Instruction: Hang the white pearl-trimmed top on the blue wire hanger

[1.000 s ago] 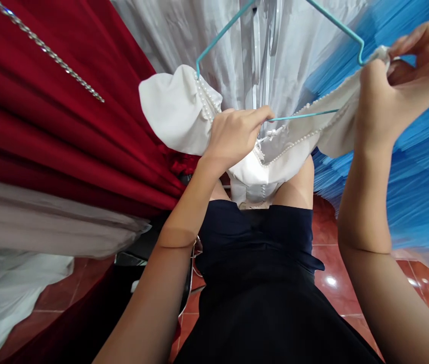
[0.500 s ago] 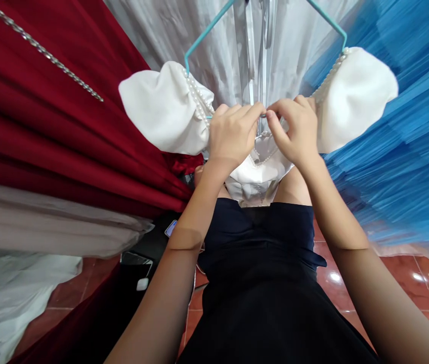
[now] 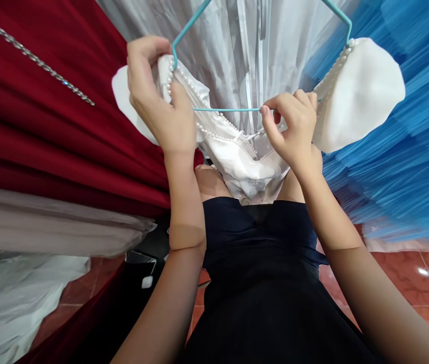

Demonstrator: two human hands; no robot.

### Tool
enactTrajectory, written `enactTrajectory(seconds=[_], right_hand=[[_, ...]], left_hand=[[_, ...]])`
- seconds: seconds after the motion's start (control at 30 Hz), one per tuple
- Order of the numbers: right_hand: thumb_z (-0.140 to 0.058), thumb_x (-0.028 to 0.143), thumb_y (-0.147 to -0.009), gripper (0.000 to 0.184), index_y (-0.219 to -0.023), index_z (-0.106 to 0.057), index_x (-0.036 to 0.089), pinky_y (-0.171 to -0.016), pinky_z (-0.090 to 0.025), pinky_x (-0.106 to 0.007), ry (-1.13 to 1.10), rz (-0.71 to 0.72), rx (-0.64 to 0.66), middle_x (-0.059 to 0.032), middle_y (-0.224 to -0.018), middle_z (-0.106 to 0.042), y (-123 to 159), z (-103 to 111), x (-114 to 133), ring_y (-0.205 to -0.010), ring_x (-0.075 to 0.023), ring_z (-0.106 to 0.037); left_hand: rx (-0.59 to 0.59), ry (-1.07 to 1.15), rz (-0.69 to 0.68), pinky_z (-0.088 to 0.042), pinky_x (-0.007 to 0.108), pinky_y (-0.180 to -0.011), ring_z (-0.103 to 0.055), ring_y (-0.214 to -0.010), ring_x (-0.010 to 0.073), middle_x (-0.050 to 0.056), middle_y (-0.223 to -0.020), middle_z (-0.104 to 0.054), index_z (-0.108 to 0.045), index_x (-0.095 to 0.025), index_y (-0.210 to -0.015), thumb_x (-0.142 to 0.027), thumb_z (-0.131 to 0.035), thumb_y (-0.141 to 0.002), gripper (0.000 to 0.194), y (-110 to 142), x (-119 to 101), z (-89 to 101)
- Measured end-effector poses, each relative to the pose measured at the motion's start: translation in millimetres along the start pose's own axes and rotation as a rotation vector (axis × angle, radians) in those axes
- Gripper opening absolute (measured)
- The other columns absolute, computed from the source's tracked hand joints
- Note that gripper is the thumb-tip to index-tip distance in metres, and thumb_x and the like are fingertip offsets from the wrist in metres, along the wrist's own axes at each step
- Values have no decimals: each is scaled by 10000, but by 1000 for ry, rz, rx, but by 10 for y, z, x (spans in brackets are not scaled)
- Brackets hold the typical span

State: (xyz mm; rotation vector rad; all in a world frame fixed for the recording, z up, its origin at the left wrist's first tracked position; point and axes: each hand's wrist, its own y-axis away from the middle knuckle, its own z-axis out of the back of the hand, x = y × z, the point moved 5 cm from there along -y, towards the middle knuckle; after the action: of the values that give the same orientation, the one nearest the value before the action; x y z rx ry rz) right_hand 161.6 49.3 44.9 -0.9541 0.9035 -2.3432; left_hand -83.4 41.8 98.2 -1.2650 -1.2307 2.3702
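A white dress [image 3: 233, 159] with pearl-trimmed neckline and puffed sleeves hangs on a turquoise hanger [image 3: 225, 109]. My left hand [image 3: 157, 96] is closed round the pearl-edged shoulder of the dress at the hanger's left corner, thumb in front and fingers behind. Near the middle, my right hand [image 3: 290, 121] pinches the hanger's bottom bar between thumb and forefinger. The right puffed sleeve [image 3: 366, 96] hangs from the other hanger corner, just beyond my right hand. The lower part of the dress drops between my legs.
Red draped fabric [image 3: 66, 116] with a rhinestone chain [image 3: 34, 58] fills the left side. Blue tulle [image 3: 408, 177] hangs at the right, and pale grey-white cloth [image 3: 222, 50] behind the hanger. Red tiles [image 3: 408, 275] cover the floor. A dark bag or seat lies low at left.
My left hand has moved from the middle of the hanger bar out to the left shoulder and grasped it. The bar now shows between my hands. My right hand has stayed nearly in place.
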Motion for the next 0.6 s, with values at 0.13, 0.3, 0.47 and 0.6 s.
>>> enactTrajectory(seconds=[0.13,0.3,0.47,0.6], right_hand=[[-320,625,-1099,479,-953,-635,295,-1077,-452,-496,37,-1,12,-55,-795,-639,2,32,30,-989,-241,-587],[-352,618,-1098,486,-968,-665,270,-1085,-470,-533,10,10,37,-64,-837,-629,-1,69,33,-1024,-278,-630],[-380,660,-1078,497,-970,-668,270,-1083,-501,-519,-8,18,66,-61,-851,-649,-43,36,0,-1002,-268,-634],[-367,633,-1093,487,-942,-669,281,-1033,-518,-486,49,12,43,-44,-845,-678,-57,42,55,-915,-237,-612]], left_hand=[[-164,8,-273,-634,398,-992,-741,-1000,199,10,-954,-681,-634,-216,-985,-18,-506,-930,242,-234,58,155],[-388,10,-275,-646,368,-932,-727,-900,185,11,-888,-670,-629,-215,-883,45,-431,-783,342,-379,210,528],[-631,102,-227,-607,391,-921,-664,-911,201,69,-921,-629,-646,-157,-927,-99,-537,-792,183,117,490,668],[-550,40,-91,-570,403,-922,-644,-935,211,46,-962,-608,-612,-199,-996,-178,-620,-865,133,666,447,371]])
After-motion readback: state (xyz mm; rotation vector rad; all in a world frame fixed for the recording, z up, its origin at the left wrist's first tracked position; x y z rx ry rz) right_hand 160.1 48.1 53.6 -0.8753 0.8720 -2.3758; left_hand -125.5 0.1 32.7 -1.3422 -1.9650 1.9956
